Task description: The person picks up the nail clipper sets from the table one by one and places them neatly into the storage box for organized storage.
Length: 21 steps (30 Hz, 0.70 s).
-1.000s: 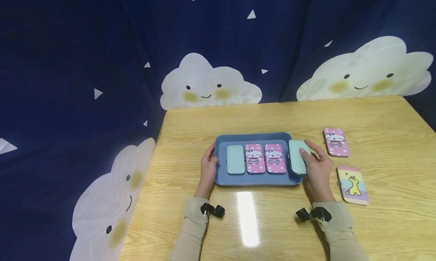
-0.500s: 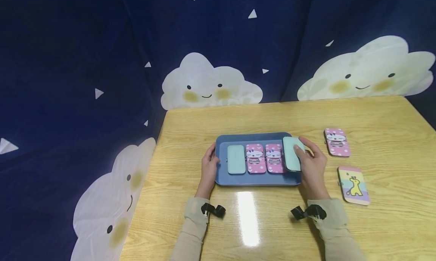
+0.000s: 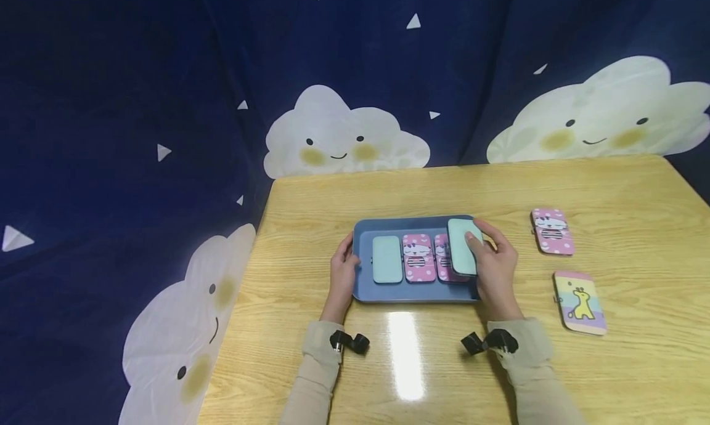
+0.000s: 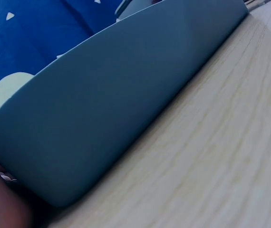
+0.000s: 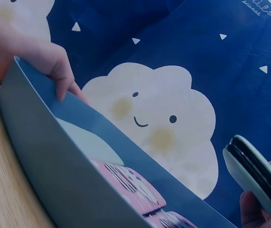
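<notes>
My left hand [image 3: 342, 277] grips the left end of a blue tray [image 3: 416, 294], its thumb over the rim. Lifted above the tray's right part, a mint-green case [image 3: 461, 249] is pinched by my right hand [image 3: 497, 274], thumb on top; it partly covers a pink cat case [image 3: 442, 255]. Another pink case [image 3: 419, 259] and a mint case [image 3: 386, 260] lie to its left in the tray. The right wrist view shows the held case [image 5: 254, 173] edge-on, raised clear of the tray wall [image 5: 54, 142].
Right of the tray, a pink cat case [image 3: 552, 231] and a striped giraffe case [image 3: 580, 303] lie on the wooden table [image 3: 444, 376]. A dark blue curtain [image 3: 355, 37] with clouds and white triangles stands behind the table and along its left side.
My right hand has carried the mint case left from the tray's right edge, over the right-hand pink case. My left hand has kept its grip on the tray.
</notes>
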Each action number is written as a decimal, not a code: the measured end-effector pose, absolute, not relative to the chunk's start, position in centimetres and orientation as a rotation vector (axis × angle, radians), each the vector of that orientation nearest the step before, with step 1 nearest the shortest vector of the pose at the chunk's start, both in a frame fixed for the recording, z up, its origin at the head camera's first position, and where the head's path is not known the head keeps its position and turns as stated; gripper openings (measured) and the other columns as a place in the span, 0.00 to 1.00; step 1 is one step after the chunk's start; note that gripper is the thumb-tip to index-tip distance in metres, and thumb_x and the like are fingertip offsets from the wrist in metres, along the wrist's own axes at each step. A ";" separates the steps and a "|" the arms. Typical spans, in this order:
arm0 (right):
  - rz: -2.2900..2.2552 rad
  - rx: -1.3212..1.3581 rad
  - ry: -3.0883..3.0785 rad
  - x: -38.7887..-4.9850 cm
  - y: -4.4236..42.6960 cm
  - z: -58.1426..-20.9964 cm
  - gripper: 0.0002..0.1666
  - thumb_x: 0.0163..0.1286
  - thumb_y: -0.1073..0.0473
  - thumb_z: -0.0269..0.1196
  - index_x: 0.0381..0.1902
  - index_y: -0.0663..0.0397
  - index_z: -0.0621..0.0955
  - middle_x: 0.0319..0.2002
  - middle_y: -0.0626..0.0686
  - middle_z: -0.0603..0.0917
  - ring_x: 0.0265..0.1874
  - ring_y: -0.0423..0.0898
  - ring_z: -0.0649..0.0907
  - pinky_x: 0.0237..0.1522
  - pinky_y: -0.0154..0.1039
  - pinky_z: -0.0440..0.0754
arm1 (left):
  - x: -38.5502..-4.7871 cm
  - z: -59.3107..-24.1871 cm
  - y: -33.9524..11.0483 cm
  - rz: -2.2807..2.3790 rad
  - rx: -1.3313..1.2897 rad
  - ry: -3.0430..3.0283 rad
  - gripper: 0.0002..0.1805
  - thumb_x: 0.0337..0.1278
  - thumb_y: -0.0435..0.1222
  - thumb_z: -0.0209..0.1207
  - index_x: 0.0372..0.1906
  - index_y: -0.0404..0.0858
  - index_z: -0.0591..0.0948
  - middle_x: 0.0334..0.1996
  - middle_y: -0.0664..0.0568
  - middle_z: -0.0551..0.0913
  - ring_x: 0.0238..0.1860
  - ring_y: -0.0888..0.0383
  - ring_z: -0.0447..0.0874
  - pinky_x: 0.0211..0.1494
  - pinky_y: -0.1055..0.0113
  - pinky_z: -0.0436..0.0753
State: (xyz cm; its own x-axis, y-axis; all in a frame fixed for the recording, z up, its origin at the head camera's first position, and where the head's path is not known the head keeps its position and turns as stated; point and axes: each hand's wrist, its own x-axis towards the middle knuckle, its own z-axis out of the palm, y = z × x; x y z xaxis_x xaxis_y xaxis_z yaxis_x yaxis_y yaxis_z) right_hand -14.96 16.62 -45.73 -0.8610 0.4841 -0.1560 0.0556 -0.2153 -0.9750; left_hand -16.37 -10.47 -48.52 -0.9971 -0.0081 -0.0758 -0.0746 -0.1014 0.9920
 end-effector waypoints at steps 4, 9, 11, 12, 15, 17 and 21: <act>2.157 -0.602 -1.771 -15.3 15.9 -45.9 0.21 0.67 0.68 0.64 0.59 0.58 0.82 0.63 0.52 0.73 0.51 0.43 0.76 0.41 0.27 0.76 | -16.4 -48.5 -10.4 2.294 -0.100 2.081 0.38 0.51 0.19 0.44 0.73 0.27 0.61 0.74 0.37 0.60 0.75 0.45 0.54 0.75 0.56 0.59; 2.110 -0.576 -1.856 -15.6 14.8 -46.0 0.21 0.69 0.64 0.64 0.59 0.55 0.82 0.64 0.51 0.72 0.49 0.42 0.73 0.40 0.28 0.74 | -16.4 -48.4 -10.5 2.290 -0.116 2.091 0.37 0.51 0.19 0.44 0.73 0.27 0.61 0.74 0.39 0.61 0.75 0.46 0.54 0.75 0.57 0.59; 2.111 -0.565 -1.868 -15.7 14.4 -46.0 0.21 0.69 0.63 0.64 0.59 0.54 0.82 0.59 0.51 0.74 0.41 0.41 0.75 0.34 0.28 0.74 | -16.4 -48.4 -10.5 2.293 -0.113 2.086 0.37 0.52 0.19 0.44 0.73 0.27 0.62 0.74 0.39 0.61 0.75 0.46 0.54 0.75 0.57 0.58; 2.124 -0.559 -1.865 -15.7 14.2 -46.0 0.21 0.69 0.63 0.64 0.59 0.54 0.82 0.56 0.52 0.75 0.37 0.40 0.76 0.31 0.28 0.75 | -16.5 -48.4 -10.5 2.294 -0.111 2.084 0.37 0.52 0.19 0.44 0.73 0.27 0.62 0.74 0.39 0.60 0.75 0.46 0.54 0.75 0.56 0.58; 2.155 -0.531 -1.859 -15.8 13.6 -45.9 0.21 0.69 0.62 0.64 0.60 0.55 0.81 0.50 0.52 0.77 0.31 0.38 0.78 0.27 0.28 0.77 | -16.5 -48.5 -10.5 2.292 -0.111 2.081 0.37 0.52 0.19 0.44 0.73 0.27 0.62 0.74 0.39 0.60 0.75 0.46 0.54 0.75 0.56 0.58; 2.178 -0.526 -1.845 -15.8 13.2 -45.9 0.22 0.69 0.63 0.64 0.60 0.56 0.80 0.50 0.53 0.77 0.31 0.38 0.79 0.27 0.29 0.79 | -16.5 -48.5 -10.5 2.291 -0.110 2.083 0.37 0.52 0.20 0.44 0.73 0.27 0.62 0.74 0.39 0.61 0.75 0.46 0.54 0.75 0.56 0.58; 2.205 -0.513 -1.812 -15.9 12.4 -45.9 0.21 0.69 0.65 0.64 0.59 0.59 0.80 0.55 0.51 0.73 0.35 0.40 0.80 0.29 0.30 0.81 | -16.4 -48.5 -10.4 2.292 -0.115 2.089 0.37 0.51 0.20 0.44 0.73 0.27 0.62 0.74 0.39 0.61 0.75 0.46 0.55 0.75 0.56 0.59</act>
State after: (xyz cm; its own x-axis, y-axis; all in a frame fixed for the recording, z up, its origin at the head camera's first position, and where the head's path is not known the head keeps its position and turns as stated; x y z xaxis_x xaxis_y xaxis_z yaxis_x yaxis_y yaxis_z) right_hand -15.95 12.37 -45.86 -0.9093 0.3998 -0.1154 0.0358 -0.2010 -0.9789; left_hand -16.42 -10.44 -48.49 -0.9965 -0.0217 -0.0806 -0.0782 -0.0933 0.9926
